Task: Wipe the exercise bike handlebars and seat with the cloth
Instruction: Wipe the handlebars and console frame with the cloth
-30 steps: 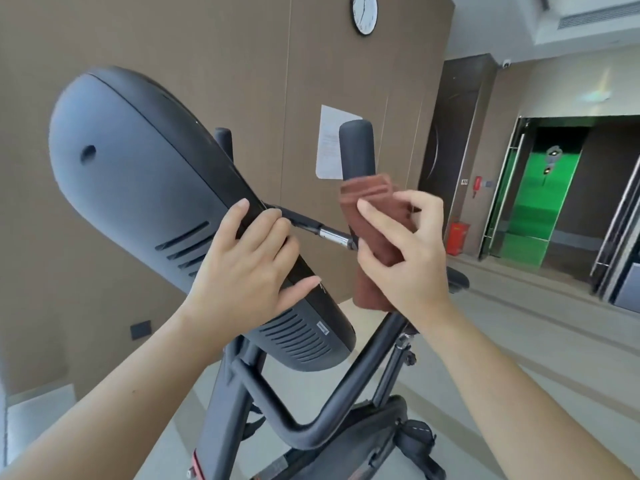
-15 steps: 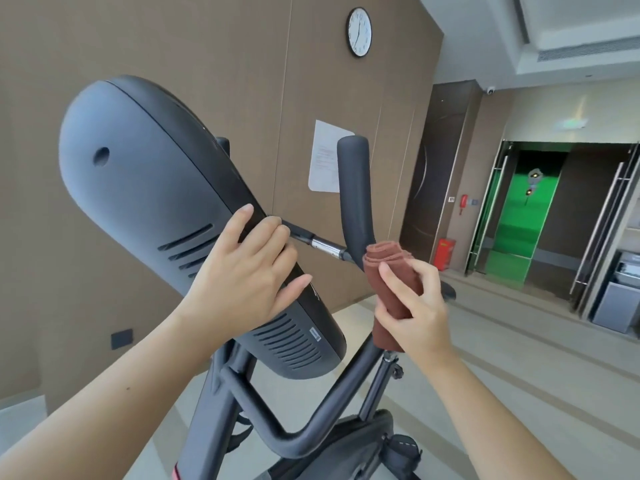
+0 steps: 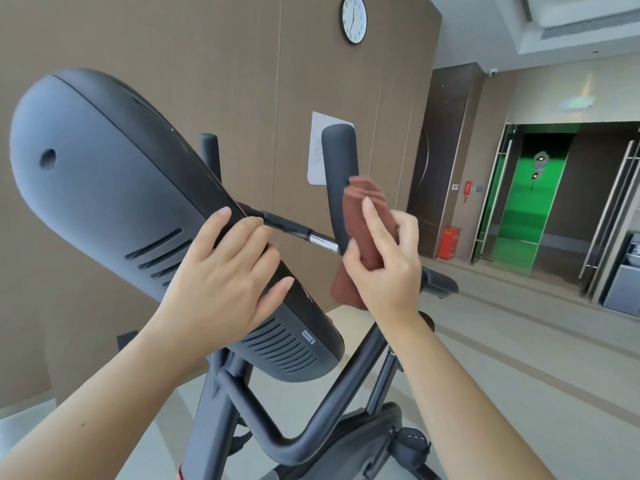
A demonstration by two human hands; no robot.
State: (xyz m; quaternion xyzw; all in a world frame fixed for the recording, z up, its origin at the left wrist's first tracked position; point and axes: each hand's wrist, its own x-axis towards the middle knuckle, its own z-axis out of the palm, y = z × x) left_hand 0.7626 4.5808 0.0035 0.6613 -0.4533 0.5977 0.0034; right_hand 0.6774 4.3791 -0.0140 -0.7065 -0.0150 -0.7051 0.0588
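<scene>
Since the cloth (image 3: 367, 233) looks soft and light, the right hand (image 3: 384, 271) pinches its folded middle between thumb and fingers, against the stiff handlebar (image 3: 341, 174); the left hand (image 3: 225, 282) rests flat on the console (image 3: 114, 188).

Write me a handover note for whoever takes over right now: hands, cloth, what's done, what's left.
Left hand: open, resting flat on the console housing.
Right hand: grips the brown cloth against the near handlebar grip, midway up.
Done: wiping of this grip under way; how much is clean cannot be told.
Left: the far grip, then the seat, not clearly in view.
</scene>
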